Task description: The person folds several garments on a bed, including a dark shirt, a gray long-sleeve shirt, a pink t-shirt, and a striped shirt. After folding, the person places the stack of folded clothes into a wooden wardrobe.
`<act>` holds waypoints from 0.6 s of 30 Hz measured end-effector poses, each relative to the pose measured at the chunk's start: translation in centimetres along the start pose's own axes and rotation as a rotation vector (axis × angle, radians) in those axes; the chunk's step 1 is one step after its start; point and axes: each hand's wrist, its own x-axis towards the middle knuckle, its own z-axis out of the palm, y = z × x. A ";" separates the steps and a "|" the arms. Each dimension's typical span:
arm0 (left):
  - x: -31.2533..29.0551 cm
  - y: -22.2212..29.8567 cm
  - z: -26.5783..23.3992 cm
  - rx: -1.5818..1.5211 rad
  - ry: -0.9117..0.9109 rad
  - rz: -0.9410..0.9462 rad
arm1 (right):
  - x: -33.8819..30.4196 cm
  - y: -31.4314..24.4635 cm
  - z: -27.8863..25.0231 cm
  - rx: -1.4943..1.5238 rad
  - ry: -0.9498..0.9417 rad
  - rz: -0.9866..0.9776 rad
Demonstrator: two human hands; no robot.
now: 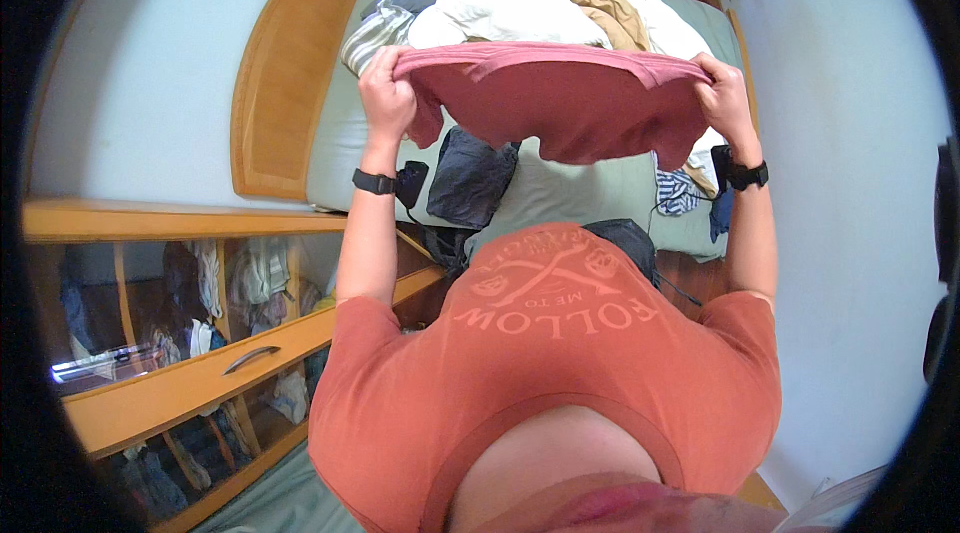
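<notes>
Held at both ends, a red garment (pixel 560 98) hangs wide

From my remote post, I have the left grip (pixel 387 95) pinching one upper corner and the right grip (pixel 728 100) pinching the other, set well apart, I judge, so the top edge runs taut and the cloth drops open. The garment hangs above the bed (pixel 575 193). Beyond it, white bedding (pixel 500 10) lies bunched on the far side; a dark cloth (pixel 470 180) sits near left, folded probably to lie compact.

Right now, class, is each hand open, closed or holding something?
Left hand: closed, holding the maroon garment by its left end.
Right hand: closed, holding its right end.
</notes>
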 end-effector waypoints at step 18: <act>-4.2 1.3 -5.5 -0.178 -0.825 -0.332 | -7.5 -2.5 -3.3 0.120 -0.399 0.230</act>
